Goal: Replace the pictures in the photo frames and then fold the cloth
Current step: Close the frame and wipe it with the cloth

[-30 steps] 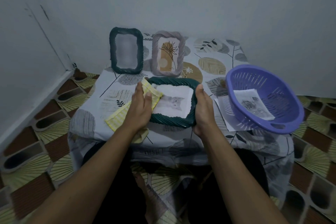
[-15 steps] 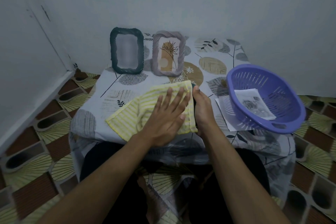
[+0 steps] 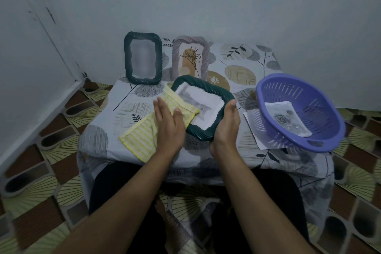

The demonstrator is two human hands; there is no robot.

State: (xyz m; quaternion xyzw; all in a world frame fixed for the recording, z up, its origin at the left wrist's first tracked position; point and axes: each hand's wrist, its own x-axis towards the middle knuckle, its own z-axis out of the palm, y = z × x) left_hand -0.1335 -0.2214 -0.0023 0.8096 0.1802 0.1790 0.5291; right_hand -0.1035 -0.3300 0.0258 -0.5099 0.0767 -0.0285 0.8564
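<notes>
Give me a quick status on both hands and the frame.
Left hand flat, pressing yellow cloth on the picture. Right hand grips green frame, tilted off the table. Nothing in the way.

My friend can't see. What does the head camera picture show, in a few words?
A person's left hand presses a yellow striped cloth onto a dark green photo frame that the right hand holds tilted over a leaf-patterned table. Two more frames stand behind, and a purple basket with a picture in it sits on the right.
</notes>
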